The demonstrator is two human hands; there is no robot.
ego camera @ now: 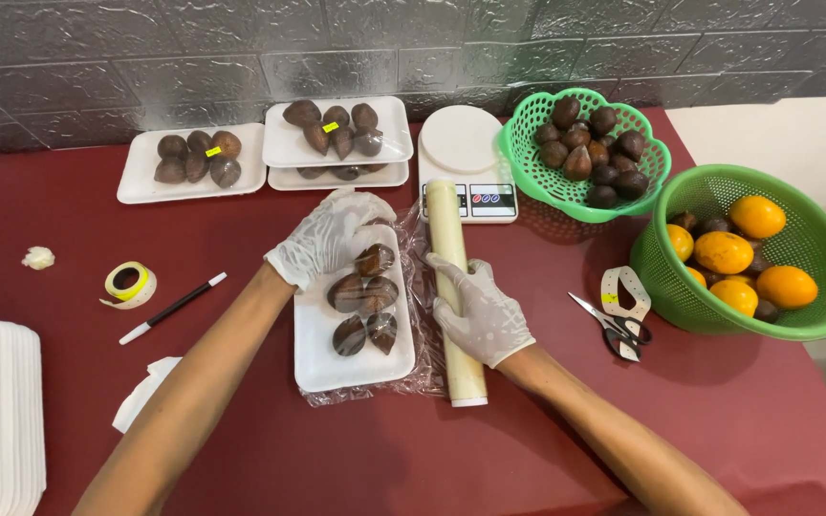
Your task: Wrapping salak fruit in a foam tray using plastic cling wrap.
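With the gloved right hand (483, 320) clasped over the cream-coloured cling-film roll (456, 287) at frame centre, keep the film taut while the gloved left hand (322, 239), spread flat, smooths it over the white foam tray (313, 368) of 4 dark brown scaly fruits (363, 291).

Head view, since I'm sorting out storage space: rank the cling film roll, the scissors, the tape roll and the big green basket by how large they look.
1. big green basket
2. cling film roll
3. scissors
4. tape roll
The scissors and tape roll look close, so their order is unsure.

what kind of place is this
Probably a small fruit-packing table: a white digital kitchen scale, white foam trays of brown scaly fruit, and a roll of clear cling film under the gloved right hand.
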